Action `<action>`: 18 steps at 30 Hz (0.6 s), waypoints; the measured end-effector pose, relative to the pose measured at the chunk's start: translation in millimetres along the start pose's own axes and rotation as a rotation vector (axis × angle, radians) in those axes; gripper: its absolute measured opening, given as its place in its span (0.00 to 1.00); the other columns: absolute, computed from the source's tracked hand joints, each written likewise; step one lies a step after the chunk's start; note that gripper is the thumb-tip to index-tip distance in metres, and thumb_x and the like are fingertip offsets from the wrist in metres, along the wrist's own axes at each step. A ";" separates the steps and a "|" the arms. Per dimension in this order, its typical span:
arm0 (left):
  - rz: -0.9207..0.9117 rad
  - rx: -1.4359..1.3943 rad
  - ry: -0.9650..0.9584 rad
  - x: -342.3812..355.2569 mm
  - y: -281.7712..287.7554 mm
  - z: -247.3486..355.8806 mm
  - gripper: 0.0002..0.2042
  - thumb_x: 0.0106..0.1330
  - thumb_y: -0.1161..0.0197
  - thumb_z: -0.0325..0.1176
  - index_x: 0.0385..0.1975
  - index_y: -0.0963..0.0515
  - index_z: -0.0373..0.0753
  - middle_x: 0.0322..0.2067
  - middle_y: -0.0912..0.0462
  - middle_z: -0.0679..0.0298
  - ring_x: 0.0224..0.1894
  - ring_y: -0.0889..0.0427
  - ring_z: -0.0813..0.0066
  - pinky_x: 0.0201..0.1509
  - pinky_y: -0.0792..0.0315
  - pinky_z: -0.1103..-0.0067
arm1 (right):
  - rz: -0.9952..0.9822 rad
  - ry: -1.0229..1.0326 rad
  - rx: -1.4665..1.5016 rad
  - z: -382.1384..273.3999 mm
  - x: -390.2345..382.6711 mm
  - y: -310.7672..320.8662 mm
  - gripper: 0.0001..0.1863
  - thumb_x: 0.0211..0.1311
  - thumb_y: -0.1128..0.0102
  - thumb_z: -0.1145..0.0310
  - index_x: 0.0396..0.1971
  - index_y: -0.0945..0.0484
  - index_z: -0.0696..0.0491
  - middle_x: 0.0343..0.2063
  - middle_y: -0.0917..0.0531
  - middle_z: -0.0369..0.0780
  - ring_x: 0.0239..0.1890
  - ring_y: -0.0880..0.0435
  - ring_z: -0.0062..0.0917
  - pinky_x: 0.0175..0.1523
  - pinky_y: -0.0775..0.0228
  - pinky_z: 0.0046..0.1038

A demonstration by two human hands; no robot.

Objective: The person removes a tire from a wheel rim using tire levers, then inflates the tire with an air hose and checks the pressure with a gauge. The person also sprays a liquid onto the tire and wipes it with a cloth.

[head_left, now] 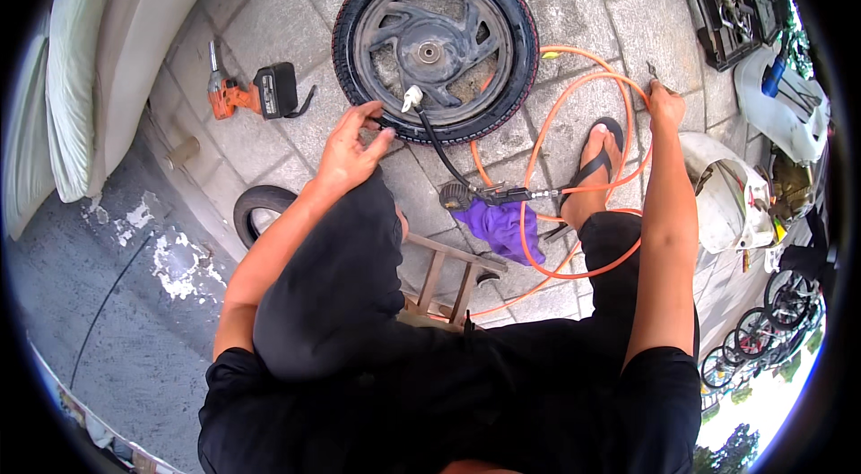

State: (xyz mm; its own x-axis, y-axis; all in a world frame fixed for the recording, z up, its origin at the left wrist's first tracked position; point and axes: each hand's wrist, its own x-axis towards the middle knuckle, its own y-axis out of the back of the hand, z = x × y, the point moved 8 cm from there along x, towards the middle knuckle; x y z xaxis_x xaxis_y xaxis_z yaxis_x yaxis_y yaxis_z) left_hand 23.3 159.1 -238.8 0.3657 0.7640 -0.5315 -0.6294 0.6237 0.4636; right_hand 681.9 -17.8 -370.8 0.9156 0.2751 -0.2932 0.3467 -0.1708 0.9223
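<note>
Black scooter wheel with a dusty grey rim lies flat on the paving. Left hand fingers pinch the tyre's near edge; right hand fingers pinch a small metal tool. Orange hose loops between; cordless drill just left.

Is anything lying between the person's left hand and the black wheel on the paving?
Nothing visible does. The left hand is already at the lower-left edge of the black rubber tyre on its dark spoked wheel, fingertips by the black inflator hose. The right hand is off at the orange air hose.
</note>
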 end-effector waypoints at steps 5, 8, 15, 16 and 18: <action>0.090 0.517 -0.705 13.7 -19.4 65.0 0.25 0.66 0.27 0.41 0.61 0.20 0.40 0.55 0.16 0.58 0.61 0.21 0.59 0.63 0.29 0.66 | 0.215 0.188 0.167 -41.1 -46.6 31.6 0.26 0.58 0.29 0.50 0.37 0.10 0.62 0.31 0.09 0.46 0.36 0.10 0.32 0.49 0.20 0.35; -0.129 0.706 -0.605 21.3 -36.8 51.9 0.21 0.67 0.29 0.44 0.55 0.17 0.40 0.49 0.14 0.60 0.58 0.22 0.59 0.63 0.30 0.65 | 0.004 0.347 0.448 -123.3 -138.5 38.6 0.16 0.68 0.29 0.60 0.39 0.12 0.60 0.30 0.11 0.39 0.33 0.14 0.22 0.43 0.20 0.28; -0.098 0.690 -0.505 -5.9 -21.1 -0.3 0.14 0.67 0.31 0.41 0.47 0.15 0.41 0.41 0.15 0.63 0.51 0.22 0.61 0.57 0.31 0.66 | -0.893 0.276 0.594 -207.7 -359.2 -83.7 0.14 0.74 0.33 0.65 0.46 0.18 0.62 0.36 0.12 0.40 0.31 0.13 0.20 0.34 0.19 0.22; -0.145 0.719 -0.475 -7.3 -22.2 -7.6 0.14 0.66 0.31 0.40 0.47 0.15 0.41 0.42 0.15 0.63 0.52 0.23 0.61 0.58 0.31 0.65 | -0.878 0.230 0.641 -204.6 -367.5 -98.1 0.13 0.75 0.34 0.67 0.46 0.18 0.63 0.35 0.12 0.39 0.30 0.13 0.19 0.33 0.19 0.22; -0.153 0.714 -0.474 -10.9 -21.6 -18.3 0.14 0.66 0.31 0.40 0.47 0.16 0.41 0.42 0.15 0.63 0.52 0.23 0.61 0.59 0.31 0.65 | -0.806 0.236 0.641 -202.4 -375.7 -113.2 0.12 0.75 0.35 0.67 0.45 0.18 0.62 0.32 0.13 0.38 0.28 0.14 0.19 0.32 0.20 0.22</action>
State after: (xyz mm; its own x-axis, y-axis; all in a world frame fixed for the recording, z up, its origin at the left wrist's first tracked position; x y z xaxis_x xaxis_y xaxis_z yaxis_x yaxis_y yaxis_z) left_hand 20.3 134.3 -256.0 0.7583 0.5522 -0.3465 -0.0277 0.5583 0.8292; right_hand 257.5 89.7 -314.0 0.3281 0.6946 -0.6402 0.9403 -0.3047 0.1513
